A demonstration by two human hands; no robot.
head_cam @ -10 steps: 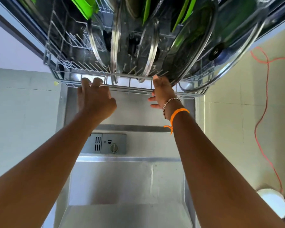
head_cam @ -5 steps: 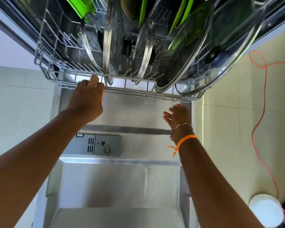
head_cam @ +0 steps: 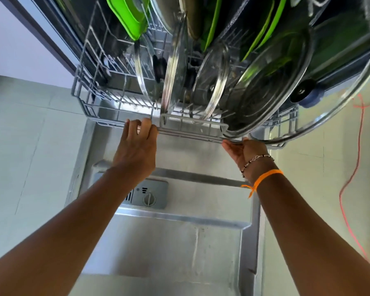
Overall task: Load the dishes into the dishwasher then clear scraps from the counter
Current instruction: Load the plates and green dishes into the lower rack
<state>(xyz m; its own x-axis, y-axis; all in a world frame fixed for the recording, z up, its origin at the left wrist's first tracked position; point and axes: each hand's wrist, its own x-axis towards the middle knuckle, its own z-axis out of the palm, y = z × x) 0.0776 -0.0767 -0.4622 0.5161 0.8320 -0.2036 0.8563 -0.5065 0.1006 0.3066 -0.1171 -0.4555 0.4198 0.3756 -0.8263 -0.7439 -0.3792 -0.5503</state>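
The lower dishwasher rack (head_cam: 192, 134) stands pulled out over the open door (head_cam: 179, 248). It holds several glass pot lids (head_cam: 265, 86) on edge, green plates (head_cam: 263, 28) behind them and a green tub (head_cam: 128, 16) at the back left. My left hand (head_cam: 137, 146) touches the rack's front rail with its fingertips left of the middle. My right hand (head_cam: 246, 150) meets the same rail from below at the right, under a big lid. Its thumb lies along the rail and its fingers are hidden.
The detergent dispenser (head_cam: 150, 195) sits in the steel door below my hands. Pale floor tiles (head_cam: 30, 146) lie on both sides. An orange cord (head_cam: 355, 167) snakes over the floor to the right. A grey cabinet edge (head_cam: 41, 33) runs at the upper left.
My right hand left the rail, dropped below it, then came back up against the rail's right part. My left hand stayed on the front rail.
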